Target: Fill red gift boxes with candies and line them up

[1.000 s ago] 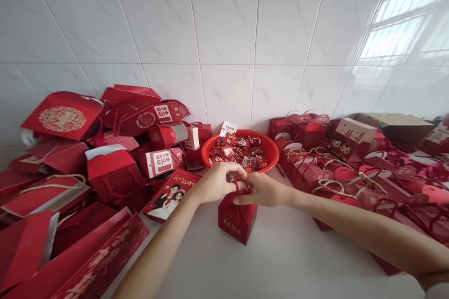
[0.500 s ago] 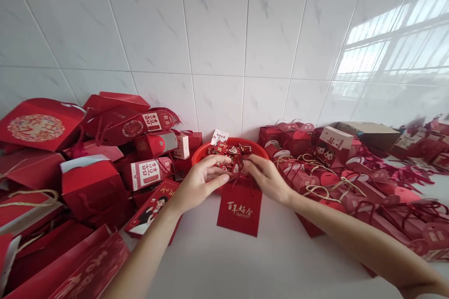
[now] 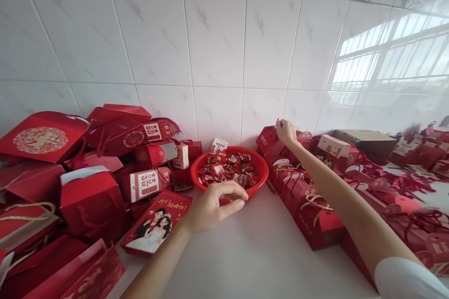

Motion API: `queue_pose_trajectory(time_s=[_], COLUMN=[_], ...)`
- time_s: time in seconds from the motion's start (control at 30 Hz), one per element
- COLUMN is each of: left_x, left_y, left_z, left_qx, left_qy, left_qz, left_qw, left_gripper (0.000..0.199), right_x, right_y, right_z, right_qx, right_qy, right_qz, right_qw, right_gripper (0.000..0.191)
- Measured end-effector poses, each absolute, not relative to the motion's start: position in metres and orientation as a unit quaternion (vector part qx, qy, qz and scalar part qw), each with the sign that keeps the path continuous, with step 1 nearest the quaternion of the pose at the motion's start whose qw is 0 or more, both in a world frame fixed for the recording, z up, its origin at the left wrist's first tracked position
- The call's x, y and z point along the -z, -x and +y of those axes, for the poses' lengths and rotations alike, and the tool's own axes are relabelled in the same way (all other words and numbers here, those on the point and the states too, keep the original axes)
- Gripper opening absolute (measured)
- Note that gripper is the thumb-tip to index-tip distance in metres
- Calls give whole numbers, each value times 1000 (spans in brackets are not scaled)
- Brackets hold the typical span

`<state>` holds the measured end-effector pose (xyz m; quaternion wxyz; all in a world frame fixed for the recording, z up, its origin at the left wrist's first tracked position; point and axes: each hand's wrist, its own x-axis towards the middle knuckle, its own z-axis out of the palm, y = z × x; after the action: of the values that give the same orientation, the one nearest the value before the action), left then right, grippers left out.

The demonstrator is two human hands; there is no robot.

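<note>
My right hand (image 3: 286, 131) is closed at the back right, pinching the top of a small red gift bag (image 3: 268, 141) with gold lettering. The bag sits tilted at the rear end of the right-hand rows, against the wall. My left hand (image 3: 219, 203) is held just in front of the red plastic basin (image 3: 258, 171), palm turned inward, fingers curved and a gap between index finger and thumb; nothing is in it. Small red-wrapped packets (image 3: 233, 161) and a white card (image 3: 219, 145) lie in the basin.
Red boxes and bags (image 3: 93, 196) are heaped on the left, beside a flat box with a printed couple (image 3: 157, 224). Rows of red gift boxes (image 3: 315, 224) with cord handles fill the right, with a greyish box (image 3: 365, 141) behind. A tiled wall (image 3: 217, 37) closes off the back.
The red bag has gone from in front of the basin to the back right with my right hand. My left hand has stayed near the basin, now without the bag. The view has tilted up slightly.
</note>
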<state>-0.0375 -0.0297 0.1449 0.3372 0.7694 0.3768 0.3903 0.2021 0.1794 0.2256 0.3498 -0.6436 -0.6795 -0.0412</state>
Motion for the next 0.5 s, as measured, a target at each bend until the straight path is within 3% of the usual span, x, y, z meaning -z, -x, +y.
queue_pose_trajectory(time_s=[0.5], left_x=[-149], left_y=[45], left_z=[-31], left_qx=[-375], left_qy=[-783], left_qz=[384], left_qw=[314], left_gripper=[13], right_x=[-209], right_y=[-206], right_z=[216], right_qx=[74], right_qy=[666], right_qz=[-663], right_qw=[334], right_gripper=[40])
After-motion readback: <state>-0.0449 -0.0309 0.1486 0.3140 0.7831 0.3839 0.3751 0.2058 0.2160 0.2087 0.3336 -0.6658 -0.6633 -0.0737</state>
